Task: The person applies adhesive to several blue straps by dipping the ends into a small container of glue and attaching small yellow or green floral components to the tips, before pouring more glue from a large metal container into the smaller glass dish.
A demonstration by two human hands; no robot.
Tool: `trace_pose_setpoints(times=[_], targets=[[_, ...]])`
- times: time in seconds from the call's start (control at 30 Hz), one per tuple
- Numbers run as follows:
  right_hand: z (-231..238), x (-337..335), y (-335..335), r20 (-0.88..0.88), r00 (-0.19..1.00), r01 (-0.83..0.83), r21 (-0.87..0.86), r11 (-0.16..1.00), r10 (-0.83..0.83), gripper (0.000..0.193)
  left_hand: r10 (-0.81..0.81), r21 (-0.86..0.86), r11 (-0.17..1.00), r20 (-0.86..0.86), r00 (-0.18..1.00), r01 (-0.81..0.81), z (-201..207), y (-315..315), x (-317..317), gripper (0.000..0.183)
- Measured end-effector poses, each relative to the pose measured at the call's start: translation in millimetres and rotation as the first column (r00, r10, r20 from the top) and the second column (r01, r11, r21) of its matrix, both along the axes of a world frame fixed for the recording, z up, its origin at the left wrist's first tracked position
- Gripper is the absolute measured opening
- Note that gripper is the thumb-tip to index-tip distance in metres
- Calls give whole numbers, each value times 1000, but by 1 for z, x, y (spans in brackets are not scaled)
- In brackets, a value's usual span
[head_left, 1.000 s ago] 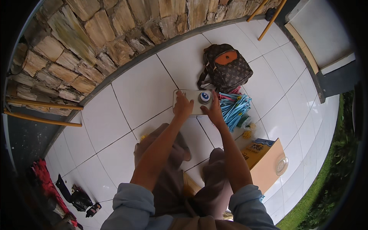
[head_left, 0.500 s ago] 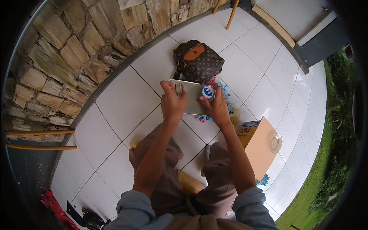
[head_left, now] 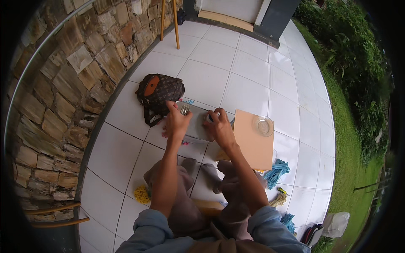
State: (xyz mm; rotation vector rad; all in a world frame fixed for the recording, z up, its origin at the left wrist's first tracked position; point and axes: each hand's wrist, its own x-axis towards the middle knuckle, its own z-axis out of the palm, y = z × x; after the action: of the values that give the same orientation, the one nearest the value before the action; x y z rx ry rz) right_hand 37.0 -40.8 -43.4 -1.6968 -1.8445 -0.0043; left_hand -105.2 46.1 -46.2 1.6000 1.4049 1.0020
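My left hand (head_left: 178, 123) is closed around a small bundle of thin, silvery metal pieces (head_left: 184, 109), too small to identify further. It is over the left part of a grey rectangular tin or tray (head_left: 195, 126). My right hand (head_left: 222, 131) has its fingers curled round a small round tub (head_left: 210, 118) at the tray's right side. Fingers cover most of the tub's top. Bits of pink and blue material (head_left: 188, 101) peek out around the tray's edges.
A brown patterned backpack (head_left: 166, 93) stands beyond the tray. To the right, a clear glass dish (head_left: 263, 126) rests on a tan board (head_left: 249, 143). Blue bundled strands (head_left: 277, 173) and a yellow-handled tool (head_left: 282, 191) lie nearer. Yellow flowers (head_left: 141, 195) are by my left knee.
The whole view has swung to the right, so backpack, tray and hands appear farther left. My right fingers now cover more of the tub's top. Both hands keep their hold.
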Motion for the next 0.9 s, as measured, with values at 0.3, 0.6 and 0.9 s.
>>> trace_pose_setpoints(times=[0.3,0.6,0.9], targets=[[15,63,-46,-329,942,-38,86,996,65,30,-32,-137,990,-1,999,32,-5,-12,34,47],[-107,132,-65,-1,898,379,-504,776,-439,47,-94,-122,989,-100,990,82,-9,-5,61,45],[-129,161,-76,-195,636,657,-372,656,-747,37,-70,-72,995,-19,997,68,-19,16,80,45]])
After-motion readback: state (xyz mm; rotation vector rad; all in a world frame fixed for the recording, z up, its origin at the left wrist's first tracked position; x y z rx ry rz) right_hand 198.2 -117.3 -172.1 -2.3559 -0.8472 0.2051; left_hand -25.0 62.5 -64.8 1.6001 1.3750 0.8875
